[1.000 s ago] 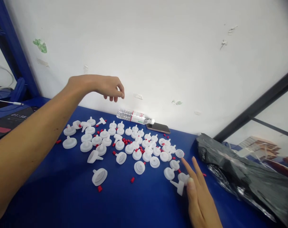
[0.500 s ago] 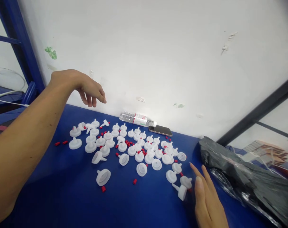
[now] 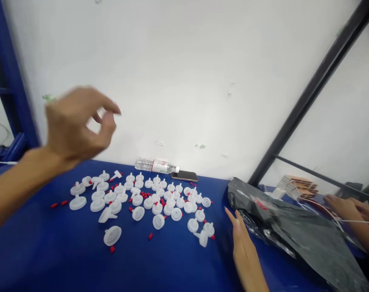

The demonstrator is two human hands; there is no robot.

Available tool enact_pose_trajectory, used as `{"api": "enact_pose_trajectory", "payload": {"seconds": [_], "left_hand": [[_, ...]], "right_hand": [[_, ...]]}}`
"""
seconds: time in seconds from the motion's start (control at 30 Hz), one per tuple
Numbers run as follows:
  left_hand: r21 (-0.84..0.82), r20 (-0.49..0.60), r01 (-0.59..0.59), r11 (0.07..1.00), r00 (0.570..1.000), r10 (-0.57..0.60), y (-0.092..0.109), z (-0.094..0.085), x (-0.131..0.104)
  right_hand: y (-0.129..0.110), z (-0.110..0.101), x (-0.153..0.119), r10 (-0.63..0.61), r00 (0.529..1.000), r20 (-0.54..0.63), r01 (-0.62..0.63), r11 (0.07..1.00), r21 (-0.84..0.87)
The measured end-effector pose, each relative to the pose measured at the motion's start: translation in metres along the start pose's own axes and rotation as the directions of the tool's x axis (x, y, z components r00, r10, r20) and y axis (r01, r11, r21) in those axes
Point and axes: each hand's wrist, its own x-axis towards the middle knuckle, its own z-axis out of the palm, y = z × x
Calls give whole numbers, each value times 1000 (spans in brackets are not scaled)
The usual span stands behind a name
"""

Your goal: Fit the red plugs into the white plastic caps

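Several white plastic nozzle caps (image 3: 113,235) lie scattered over the blue table (image 3: 80,259), some upright, others tipped on their sides. Among them are small red tips (image 3: 150,236). My left hand (image 3: 82,123) is raised in front of the wall, above the far left of the caps, its thumb and forefinger curved towards each other with a gap between them and nothing held. Near the table surface, my right hand (image 3: 243,249) is to the right of the caps, fingers stretched out and holding nothing.
A clear water bottle (image 3: 160,166) and a phone (image 3: 184,175) lie by the wall. A dark plastic bag (image 3: 294,223) covers the right side. Beyond the black frame, another person's hands (image 3: 345,207) rest near cables and stacked boxes (image 3: 300,186).
The view has shifted to the right, bringing another person's hands into sight. My left hand has turned from hanging fingers to a raised, curved pose. My right hand still points forward.
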Motion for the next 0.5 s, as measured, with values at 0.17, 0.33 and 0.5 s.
{"api": "enact_pose_trajectory", "payload": {"seconds": [0.17, 0.33, 0.5], "left_hand": [[35, 84, 19, 999, 996, -22, -77, 54, -59], [57, 273, 177, 983, 944, -186, -127, 90, -122], [12, 398, 212, 977, 895, -199, -119, 111, -136]], "right_hand": [[7, 15, 2, -34, 999, -43, 36, 998, 50], [3, 32, 18, -72, 994, 81, 71, 997, 11], [-19, 35, 49, -131, 909, 395, 176, 981, -78]]}}
